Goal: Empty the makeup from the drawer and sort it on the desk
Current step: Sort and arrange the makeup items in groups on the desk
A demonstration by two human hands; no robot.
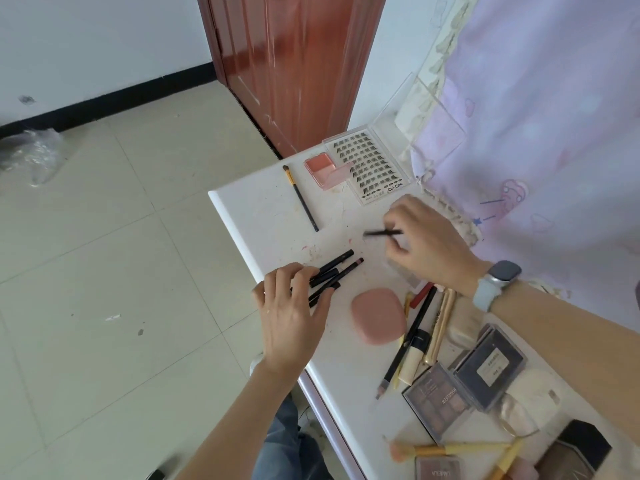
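Pale tiled floor (104, 237), red-brown door (294, 64), white wall (86, 39).

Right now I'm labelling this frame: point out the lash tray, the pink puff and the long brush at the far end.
lash tray (370, 168), head view, middle of the lash card.
pink puff (378, 316), head view, centre of its top.
long brush (302, 199), head view, mid-handle.

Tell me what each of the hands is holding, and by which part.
The right hand pinches a thin black stick by one end. The left hand grips nothing; its fingers rest on the black pencils.
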